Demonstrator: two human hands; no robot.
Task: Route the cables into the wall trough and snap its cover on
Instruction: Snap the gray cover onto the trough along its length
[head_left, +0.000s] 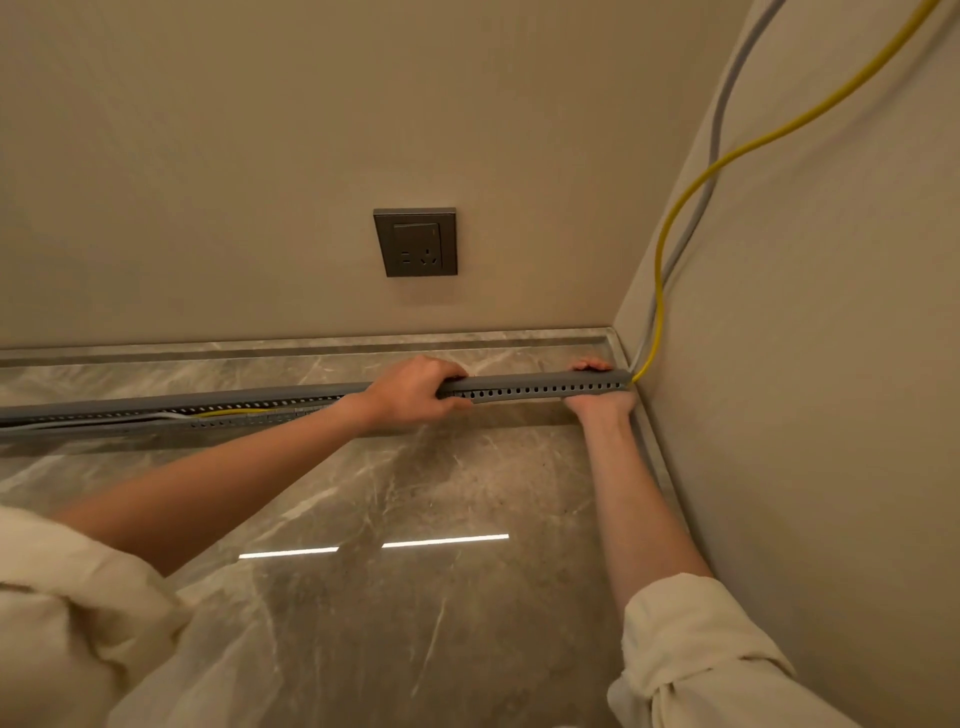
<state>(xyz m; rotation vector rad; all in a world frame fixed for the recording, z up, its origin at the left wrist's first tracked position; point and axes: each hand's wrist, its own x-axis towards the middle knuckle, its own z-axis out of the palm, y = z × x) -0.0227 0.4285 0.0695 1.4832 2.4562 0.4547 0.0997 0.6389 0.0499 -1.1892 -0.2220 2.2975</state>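
A long grey slotted trough lay along the marble table, close to the back wall and running into the right-hand corner. The left hand was curled around the trough near its middle, fingers wrapped over the top edge and thumb below. The right hand gripped the trough's right end by the corner, its fingertips showing above the far edge and the palm underneath. A yellow cable and a grey cable came down the right wall and entered the trough at that end; left of the left hand both lay inside the open channel. A dark wall socket sat on the back wall above.
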